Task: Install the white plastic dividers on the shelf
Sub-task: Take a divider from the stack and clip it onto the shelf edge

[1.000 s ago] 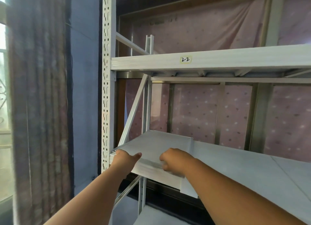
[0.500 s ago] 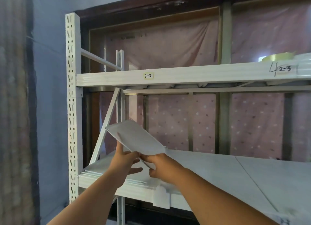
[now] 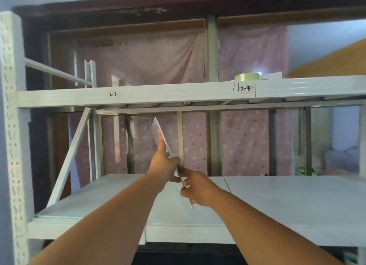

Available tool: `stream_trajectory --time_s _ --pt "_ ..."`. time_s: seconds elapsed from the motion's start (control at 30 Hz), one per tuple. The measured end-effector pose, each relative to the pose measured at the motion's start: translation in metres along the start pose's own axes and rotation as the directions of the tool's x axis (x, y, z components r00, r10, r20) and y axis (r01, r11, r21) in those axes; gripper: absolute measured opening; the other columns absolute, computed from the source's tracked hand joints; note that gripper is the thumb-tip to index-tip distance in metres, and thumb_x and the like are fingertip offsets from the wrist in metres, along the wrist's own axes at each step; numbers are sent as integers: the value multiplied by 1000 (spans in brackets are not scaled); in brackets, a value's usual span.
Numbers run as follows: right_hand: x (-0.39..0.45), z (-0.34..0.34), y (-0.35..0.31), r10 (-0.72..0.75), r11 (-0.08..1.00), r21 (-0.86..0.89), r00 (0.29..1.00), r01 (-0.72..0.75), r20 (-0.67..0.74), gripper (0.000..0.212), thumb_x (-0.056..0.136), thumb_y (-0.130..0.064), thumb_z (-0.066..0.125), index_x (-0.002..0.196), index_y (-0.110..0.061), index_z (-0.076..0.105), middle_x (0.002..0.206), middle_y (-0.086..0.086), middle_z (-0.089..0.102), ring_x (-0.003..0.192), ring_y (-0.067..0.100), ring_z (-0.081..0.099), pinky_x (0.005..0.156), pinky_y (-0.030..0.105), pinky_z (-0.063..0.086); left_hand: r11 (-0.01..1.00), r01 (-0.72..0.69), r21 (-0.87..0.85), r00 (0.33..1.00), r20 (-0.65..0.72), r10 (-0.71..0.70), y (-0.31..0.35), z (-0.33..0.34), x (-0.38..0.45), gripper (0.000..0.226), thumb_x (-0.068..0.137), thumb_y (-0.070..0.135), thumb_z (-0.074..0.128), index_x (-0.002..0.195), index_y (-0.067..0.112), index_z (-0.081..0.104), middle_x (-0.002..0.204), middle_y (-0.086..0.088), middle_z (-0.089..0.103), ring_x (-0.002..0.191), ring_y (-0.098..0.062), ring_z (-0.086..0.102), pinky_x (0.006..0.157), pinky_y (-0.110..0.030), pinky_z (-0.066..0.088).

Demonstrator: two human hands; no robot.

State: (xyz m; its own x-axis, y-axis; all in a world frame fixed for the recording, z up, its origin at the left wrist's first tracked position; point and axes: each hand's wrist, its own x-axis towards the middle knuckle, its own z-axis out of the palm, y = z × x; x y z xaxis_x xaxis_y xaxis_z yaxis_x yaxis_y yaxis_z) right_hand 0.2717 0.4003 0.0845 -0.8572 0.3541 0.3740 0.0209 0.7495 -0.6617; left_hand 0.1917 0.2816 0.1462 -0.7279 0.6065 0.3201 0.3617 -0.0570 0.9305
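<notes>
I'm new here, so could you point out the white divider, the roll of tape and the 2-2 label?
white divider (image 3: 157,128): head view, upper face.
roll of tape (image 3: 247,77): head view, side wall.
2-2 label (image 3: 113,94): head view, centre.

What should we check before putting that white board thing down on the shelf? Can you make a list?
1. Left hand holding the thin white plastic divider: ok, fingers along its face.
2. Right hand gripping its lower end: ok.
3. Divider standing on edge: ok, though it tilts left.
4. Lower white shelf board bare beneath the divider: ok.
5. Slot or clip to take the divider: cannot tell.
6. Divider clear of the upper white shelf beam: ok.
</notes>
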Motion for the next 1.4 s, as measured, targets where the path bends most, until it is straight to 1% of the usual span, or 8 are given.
stream_trajectory --time_s 0.13,0.27,0.43,0.8,0.97,1.13,1.27,1.4 --pt "-34 -49 24 81 995 65 996 -79 -33 71 83 -10 57 118 -70 42 85 0 54 68 23 50 60 31 53 997 -46 57 997 72 42 25 56 -10 107 95 -4 54 153 73 8 121 -9 65 93 -38 72 50 -40 65" --pt "-79 -98 47 135 990 59 986 -129 -102 65 86 -3 55 135 -45 51 92 20 55 73 25 51 70 44 60 994 -81 73 983 172 67 46 119 -24 108 94 -4 56 154 71 7 125 -14 64 98 -46 73 61 -56 68" --pt "-134 -162 78 252 968 50 955 -247 -159 78 89 -5 62 146 -50 37 125 25 58 103 40 63 75 39 61 995 -90 43 959 274 75 64 204 -41 104 94 -3 59 154 68 12 127 -16 61 103 -48 71 62 -58 67" --pt "-219 -289 146 416 901 242 873 -359 -254 73 87 1 68 114 -66 59 104 13 66 86 30 69 72 43 62 990 -109 -88 843 519 139 109 362 -60 102 94 -4 62 156 63 16 155 -27 48 100 -48 73 62 -55 68" --pt "-249 -333 167 470 880 242 824 -409 -317 72 86 4 64 147 -28 46 124 31 59 88 35 71 71 40 64 983 -123 -133 802 571 178 125 418 -75 124 92 -9 62 133 91 2 175 -7 23 91 -27 65 56 -40 65" --pt "-268 -367 186 507 862 213 797 -461 -328 68 83 5 65 143 -22 51 105 8 64 78 23 73 72 38 64 988 -65 -138 772 620 138 132 463 -80 117 97 -9 61 154 73 -1 176 -6 22 129 -45 59 62 -44 68" --pt "-278 -386 207 537 843 222 775 -489 -332 70 81 4 64 144 -21 50 72 3 70 70 24 73 69 37 61 993 -24 -118 781 618 92 132 490 -80 112 98 -10 60 159 67 4 167 -16 37 126 -49 62 76 -57 66" --pt "-285 -392 225 554 832 256 765 -493 -329 70 81 4 63 145 -18 48 65 -2 70 70 23 73 74 39 62 995 -19 -99 762 643 78 131 510 -83 115 100 -11 58 156 70 -2 175 -9 23 135 -49 57 86 -62 64"
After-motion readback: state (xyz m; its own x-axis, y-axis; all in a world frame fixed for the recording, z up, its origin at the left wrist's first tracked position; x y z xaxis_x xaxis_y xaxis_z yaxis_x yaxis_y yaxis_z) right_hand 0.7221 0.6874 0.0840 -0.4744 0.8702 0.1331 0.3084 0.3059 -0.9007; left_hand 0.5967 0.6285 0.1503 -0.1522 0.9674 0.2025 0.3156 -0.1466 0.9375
